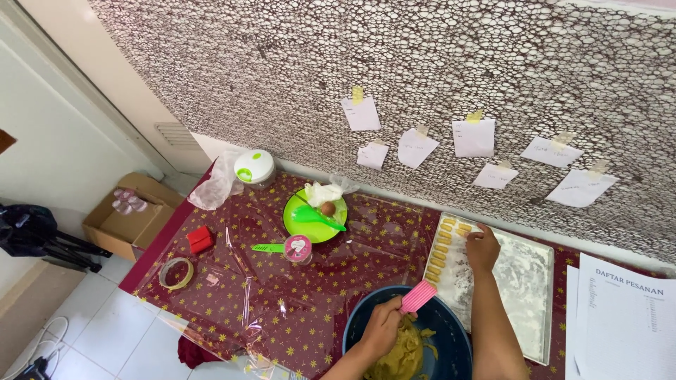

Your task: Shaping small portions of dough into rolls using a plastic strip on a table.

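While the left hand (382,325) is closed on a pink scraper (418,295) over soft, sticky dough (405,352) in the near blue bowl (451,338), a fragile piece is pinched lightly by the right hand (483,246) on the floured tray (524,281).

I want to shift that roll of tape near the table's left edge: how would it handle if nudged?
The tape roll lies flat on its side, so it would probably slide rather than roll. It looks light and hollow. The clear plastic cover beneath seems slick and wrinkled, so it may snag.

Bright, even daylight; soft shadows; sharp focus; slight wide-angle edge distortion.
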